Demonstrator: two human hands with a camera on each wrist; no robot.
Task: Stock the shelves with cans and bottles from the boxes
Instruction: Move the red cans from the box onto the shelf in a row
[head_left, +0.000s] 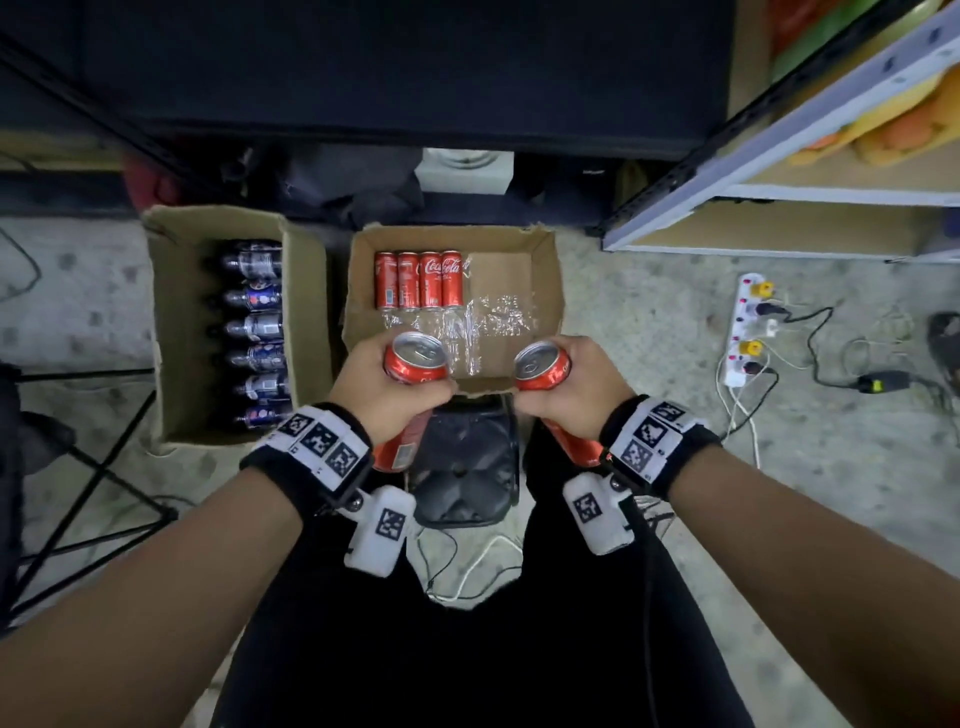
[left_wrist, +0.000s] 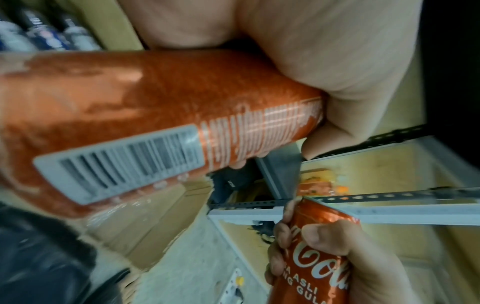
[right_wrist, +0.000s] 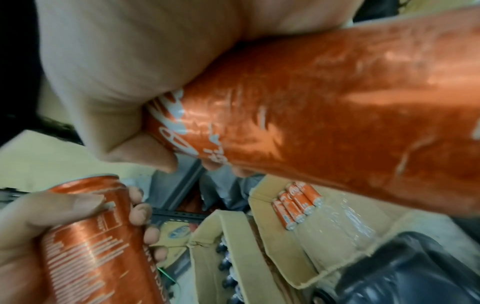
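Red aluminium cans occupy both hands. The left hand (head_left: 387, 387) is wrapped around one red can (head_left: 415, 358), fingers and thumb curled about its body, silver top facing up. The right hand (head_left: 574, 392) grips a second red can (head_left: 543, 366) the same way, tilted slightly inward. The left wrist view shows a barcode on the left can; the right wrist view shows white lettering on the right can. Both cans are held above the near edge of an open cardboard box (head_left: 550, 291) on the floor. Inside that box, four more red cans (head_left: 418, 280) lie side by side against the far left corner, with crumpled clear plastic wrap (head_left: 483, 322) spread over the remaining box floor.

Immediately left stands a second cardboard box (head_left: 166, 322), touching or nearly touching the first, holding a row of dark bottles (head_left: 257, 332) laid on their sides. A black object (head_left: 467, 467) sits between the person's legs, just below the can box; its nature cannot be determined.

Flooring is speckled grey concrete (head_left: 649, 332). A white power strip (head_left: 748, 332) with plugged cables lies to the right, well apart from the boxes. A metal-framed shelf (head_left: 779, 156) with pale wooden boards stands at upper right. A dark unit (head_left: 389, 78) spans the far side. Thin black stand legs (head_left: 93, 467) cross the floor at left.
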